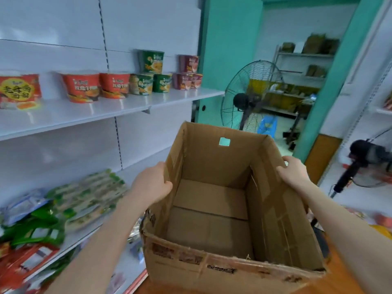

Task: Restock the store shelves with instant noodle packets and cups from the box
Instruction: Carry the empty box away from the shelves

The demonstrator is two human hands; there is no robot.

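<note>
Cardboard box (222,209) held in front of the shelving, interior bare. Left hand (151,184) grips its left wall, thumb curled over the rim; right hand (293,171) grips the right wall likewise. Noodle cups (114,84) stand on the upper shelf (127,107); noodle packets (84,198) lie on the shelf below.

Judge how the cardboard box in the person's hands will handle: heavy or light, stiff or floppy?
Probably light: the cardboard box looks empty, bare floor showing. Likely floppy: its near rim is torn, walls creased. The left hand and right hand grip opposite walls, which may bow.
</note>
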